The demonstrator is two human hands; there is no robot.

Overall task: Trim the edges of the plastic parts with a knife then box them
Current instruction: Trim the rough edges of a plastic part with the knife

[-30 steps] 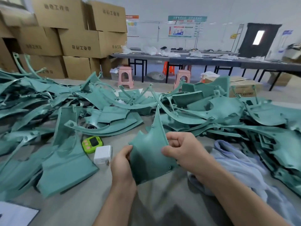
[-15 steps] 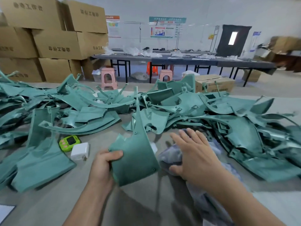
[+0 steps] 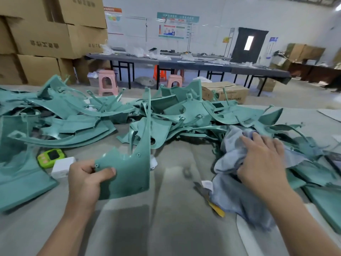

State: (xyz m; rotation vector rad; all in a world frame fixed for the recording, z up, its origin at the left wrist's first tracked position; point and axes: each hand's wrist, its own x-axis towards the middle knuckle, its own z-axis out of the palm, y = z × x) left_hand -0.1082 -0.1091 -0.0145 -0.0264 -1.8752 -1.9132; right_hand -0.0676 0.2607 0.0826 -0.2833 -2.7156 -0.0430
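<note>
My left hand (image 3: 86,180) grips a teal plastic part (image 3: 129,169) by its lower left corner, thumb on its face, and holds it upright over the table. My right hand (image 3: 262,161) lies on a grey-blue cloth (image 3: 238,191) to the right, fingers spread and bent into the fabric. A knife (image 3: 210,198) with a yellow handle pokes out from under the cloth's left edge, partly hidden. A heap of teal plastic parts (image 3: 166,117) covers the table behind both hands.
A green timer (image 3: 50,157) and a white adapter (image 3: 62,167) lie left of my left hand. Closed cartons (image 3: 42,39) are stacked at the back left, one carton (image 3: 225,93) stands behind the heap. More teal parts (image 3: 324,198) lie at the right edge.
My right hand let go of the part and moved right onto the cloth, shifting it and uncovering the knife. My left hand keeps holding the part. The view swung right.
</note>
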